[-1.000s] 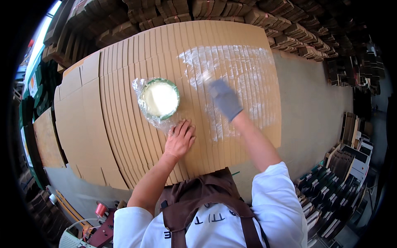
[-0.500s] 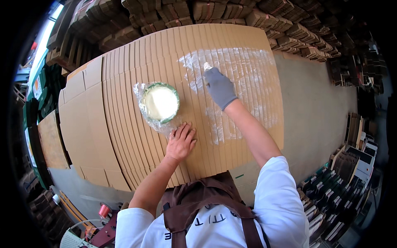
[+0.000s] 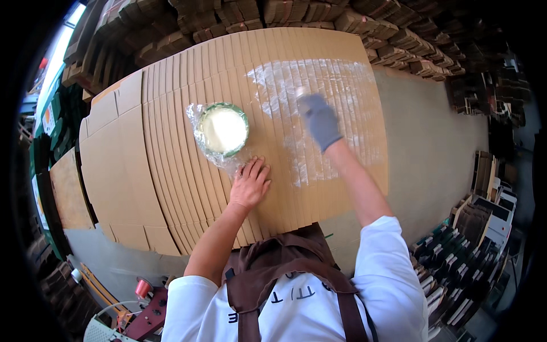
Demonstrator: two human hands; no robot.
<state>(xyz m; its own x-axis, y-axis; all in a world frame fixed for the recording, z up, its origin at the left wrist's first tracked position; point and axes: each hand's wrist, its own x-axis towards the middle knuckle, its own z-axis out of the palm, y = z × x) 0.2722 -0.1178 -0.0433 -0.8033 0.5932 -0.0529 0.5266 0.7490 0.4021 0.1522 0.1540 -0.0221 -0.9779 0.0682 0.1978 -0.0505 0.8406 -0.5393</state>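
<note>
Overlapping cardboard sheets (image 3: 122, 165) lie fanned out in front of me, their edges forming narrow strips. On them stands an open round tub (image 3: 224, 131) with a green rim and creamy white contents, wrapped in clear crumpled plastic film (image 3: 196, 117). My bare left hand (image 3: 249, 183) rests flat on the cardboard just below the tub, fingers slightly apart, touching the film's edge. My right hand (image 3: 320, 121), in a grey glove and blurred, is closed around a small whitish thing (image 3: 301, 92) over the right part of the sheets. White glossy smears (image 3: 279, 85) streak the strips around it.
Bundled cardboard stacks (image 3: 285, 12) line the far side. Grey concrete floor (image 3: 433, 137) lies to the right. Dark and green folded pieces (image 3: 450, 262) stand at lower right. A brown board (image 3: 71, 191) is at left, and a red spool (image 3: 143, 287) sits on a machine at lower left.
My right hand has swept to the right across the smeared strips with the whitish thing. My left hand stays on the cardboard beside the tub. The whole view has shifted slightly.
</note>
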